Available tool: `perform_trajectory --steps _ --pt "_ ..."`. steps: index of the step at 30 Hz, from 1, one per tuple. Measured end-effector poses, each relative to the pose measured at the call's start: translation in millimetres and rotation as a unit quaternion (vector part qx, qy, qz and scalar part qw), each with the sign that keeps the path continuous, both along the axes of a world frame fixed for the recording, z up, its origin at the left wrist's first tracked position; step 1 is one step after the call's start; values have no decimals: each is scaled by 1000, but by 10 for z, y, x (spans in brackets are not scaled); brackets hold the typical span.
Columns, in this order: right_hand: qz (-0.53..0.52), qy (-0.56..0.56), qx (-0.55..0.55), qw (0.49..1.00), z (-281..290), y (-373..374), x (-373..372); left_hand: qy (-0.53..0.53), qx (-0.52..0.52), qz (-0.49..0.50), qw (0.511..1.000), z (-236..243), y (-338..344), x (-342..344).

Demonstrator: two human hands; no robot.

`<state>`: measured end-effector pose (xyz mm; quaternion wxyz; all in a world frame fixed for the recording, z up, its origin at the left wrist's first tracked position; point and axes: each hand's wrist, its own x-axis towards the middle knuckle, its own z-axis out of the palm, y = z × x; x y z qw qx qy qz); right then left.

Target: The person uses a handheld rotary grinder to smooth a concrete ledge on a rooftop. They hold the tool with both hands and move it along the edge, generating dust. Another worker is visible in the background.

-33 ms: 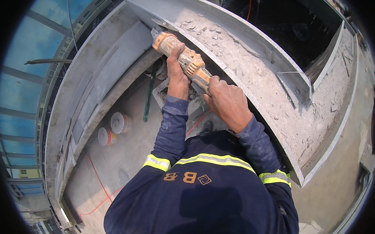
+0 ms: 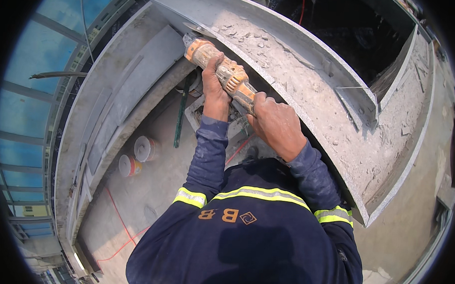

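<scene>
Both hands grip a dusty orange and grey angle grinder [image 2: 232, 76]. My left hand [image 2: 215, 89] wraps round its body near the middle, thumb on top. Farther back, my right hand [image 2: 278, 122] is closed round the rear end. The grinder's head points to the far left, where its disc [image 2: 197, 29] lies at the edge of a pale stone slab [image 2: 269, 88]. Whether the disc touches the slab I cannot tell. Dust coats the tool and my fingers.
Stone chips and dust [image 2: 258, 44] litter the ledge beyond the slab's edge. A grey stone ledge [image 2: 134, 83] curves along the left. Below stand two buckets [image 2: 144, 148], a green pole [image 2: 181, 113] and a red cord [image 2: 120, 219] on the floor. A dark opening [image 2: 356, 39] lies at the far right.
</scene>
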<state>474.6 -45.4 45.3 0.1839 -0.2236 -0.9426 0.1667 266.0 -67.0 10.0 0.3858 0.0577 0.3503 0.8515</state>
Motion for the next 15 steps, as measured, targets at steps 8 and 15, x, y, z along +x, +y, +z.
perform_trajectory --steps 8,15 --pt "4 6 10 1000 -38 54 -73 3 -10 15 1000 58 45 2" --pt "6 10 -9 1000 -72 109 -219 15 -15 18 1000 1 111 -180"
